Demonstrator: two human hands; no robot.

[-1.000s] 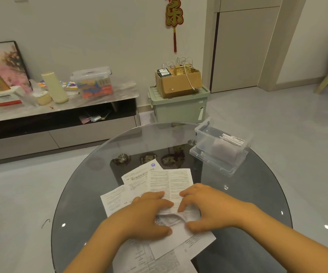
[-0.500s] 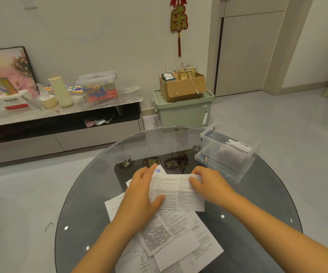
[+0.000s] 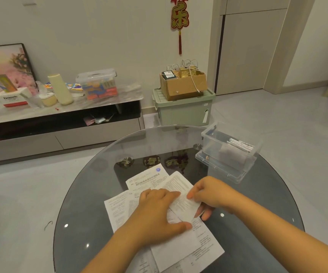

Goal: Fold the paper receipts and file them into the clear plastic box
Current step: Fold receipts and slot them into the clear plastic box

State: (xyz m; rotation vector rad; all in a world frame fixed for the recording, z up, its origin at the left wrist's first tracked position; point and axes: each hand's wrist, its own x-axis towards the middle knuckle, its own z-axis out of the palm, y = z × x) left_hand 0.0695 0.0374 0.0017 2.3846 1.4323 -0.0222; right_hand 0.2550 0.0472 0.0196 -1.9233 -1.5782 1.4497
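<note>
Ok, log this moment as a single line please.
stage: folding | left hand: presses receipt flat | right hand: pinches its edge | clear plastic box: open, holds folded papers

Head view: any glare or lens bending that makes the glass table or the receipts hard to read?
Head view: small ceiling-light spots dot the glass table, none on the receipts; wide-angle bending curves the door frame; dim, warm light; small print is unreadable, and the clear plastic box is sharp.

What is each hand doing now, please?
Left hand: open, pressing flat on the white printed paper sheet.
Right hand: closed, pinching that sheet's edge.
</note>
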